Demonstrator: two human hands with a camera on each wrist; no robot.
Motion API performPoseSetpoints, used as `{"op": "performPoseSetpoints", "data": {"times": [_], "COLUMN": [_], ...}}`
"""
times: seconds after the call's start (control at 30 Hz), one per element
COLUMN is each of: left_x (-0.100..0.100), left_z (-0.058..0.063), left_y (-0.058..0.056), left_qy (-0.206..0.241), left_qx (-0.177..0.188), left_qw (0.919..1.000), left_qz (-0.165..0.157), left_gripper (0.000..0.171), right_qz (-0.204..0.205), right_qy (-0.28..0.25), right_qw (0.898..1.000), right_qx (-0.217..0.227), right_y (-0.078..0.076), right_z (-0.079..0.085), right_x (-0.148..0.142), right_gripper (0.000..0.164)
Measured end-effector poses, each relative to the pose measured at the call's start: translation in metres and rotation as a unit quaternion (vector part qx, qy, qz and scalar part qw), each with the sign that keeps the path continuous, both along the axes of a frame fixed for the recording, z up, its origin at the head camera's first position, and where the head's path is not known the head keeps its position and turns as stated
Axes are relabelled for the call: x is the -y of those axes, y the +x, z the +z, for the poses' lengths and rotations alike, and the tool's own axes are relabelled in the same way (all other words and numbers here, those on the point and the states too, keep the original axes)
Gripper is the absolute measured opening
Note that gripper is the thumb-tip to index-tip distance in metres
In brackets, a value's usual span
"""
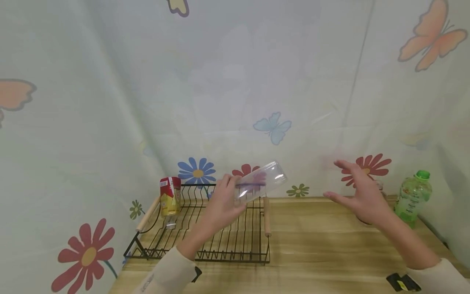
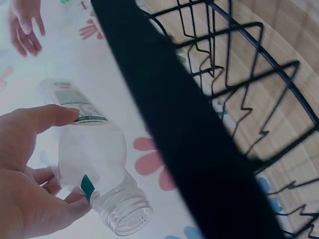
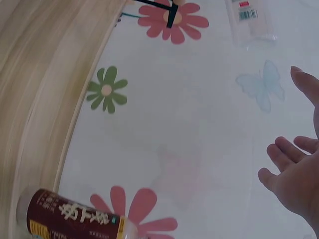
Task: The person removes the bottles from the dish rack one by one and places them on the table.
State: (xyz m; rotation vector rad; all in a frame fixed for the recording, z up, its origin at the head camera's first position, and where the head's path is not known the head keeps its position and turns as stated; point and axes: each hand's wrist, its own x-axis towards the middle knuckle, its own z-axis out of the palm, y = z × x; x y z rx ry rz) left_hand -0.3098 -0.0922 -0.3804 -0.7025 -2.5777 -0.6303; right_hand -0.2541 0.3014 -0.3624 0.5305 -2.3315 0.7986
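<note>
My left hand [image 1: 222, 204] grips a clear plastic bottle [image 1: 262, 179] above the drying rack [image 1: 235, 259]. In the head view the bottle tilts, its base up to the right. The left wrist view shows its uncapped neck [image 2: 127, 211] slanting down, with the thumb across the label and fingers underneath. To the right, my right hand [image 1: 363, 200] hangs in the air, thumb and fingers spread, nothing in it. Behind that hand and mostly hidden in the head view stands a bottle with a dark brown label [image 3: 75, 216].
A red and yellow bottle [image 1: 170, 198] stands neck down in the rack's back left corner. At the table's right end is a green-capped bottle [image 1: 413, 196] with green contents. Bare wooden table [image 1: 312, 245] lies right of the rack, and a flowered curtain [image 1: 312, 102] hangs behind.
</note>
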Motion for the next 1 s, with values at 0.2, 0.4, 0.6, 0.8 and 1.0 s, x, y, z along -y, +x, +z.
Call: {"op": "performPoseSetpoints", "data": {"times": [0.2, 0.4, 0.6, 0.8, 1.0], "left_x": [-0.018, -0.034, -0.047, -0.055, -0.063], "left_z": [0.005, 0.008, 0.010, 0.011, 0.011], "left_y": [0.005, 0.008, 0.012, 0.014, 0.014], "left_qy": [-0.024, -0.055, -0.074, -0.085, -0.094], "left_qx": [-0.009, -0.020, -0.020, -0.027, -0.005], "left_qw": [0.9995, 0.9974, 0.9950, 0.9925, 0.9900], "left_qz": [-0.020, -0.042, -0.065, -0.084, -0.105], "left_gripper": [0.075, 0.076, 0.078, 0.076, 0.078], "right_qz": [0.038, 0.077, 0.077, 0.082, 0.071], "right_qy": [0.000, 0.045, 0.095, 0.125, 0.165], "right_qw": [0.999, 0.996, 0.992, 0.988, 0.983], "right_qx": [0.016, 0.019, -0.015, -0.030, -0.024], "right_y": [-0.005, -0.009, -0.013, -0.016, -0.017], "right_z": [-0.003, -0.003, -0.006, -0.007, -0.009], "right_x": [0.022, 0.039, 0.052, 0.062, 0.067], "right_gripper": [0.096, 0.104, 0.105, 0.105, 0.102]}}
